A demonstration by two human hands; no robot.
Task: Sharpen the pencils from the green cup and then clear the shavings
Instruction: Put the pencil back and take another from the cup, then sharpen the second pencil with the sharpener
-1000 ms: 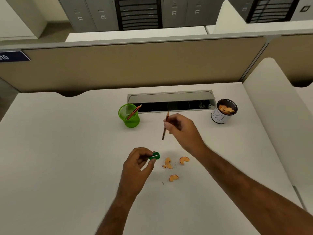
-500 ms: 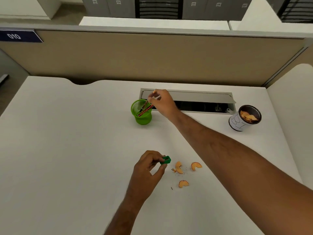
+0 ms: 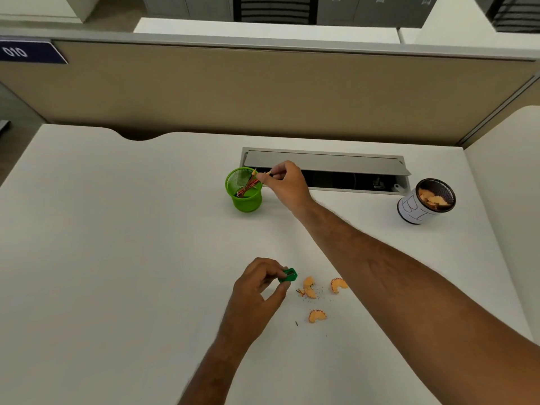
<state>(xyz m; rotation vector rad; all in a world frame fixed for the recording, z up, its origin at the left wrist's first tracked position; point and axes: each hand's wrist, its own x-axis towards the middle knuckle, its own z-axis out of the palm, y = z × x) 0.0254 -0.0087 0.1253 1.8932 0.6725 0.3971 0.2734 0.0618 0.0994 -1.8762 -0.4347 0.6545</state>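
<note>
Hands: right (image 3: 287, 182) pinches pencil (image 3: 267, 173) over green cup (image 3: 245, 190).

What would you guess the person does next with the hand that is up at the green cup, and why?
Probably lift one pencil out and bring it to the sharpener. The right hand pinches a pencil end at the green cup's rim, while the left hand holds the sharpener ready beside the shavings. It might instead be dropping that pencil in.
</note>
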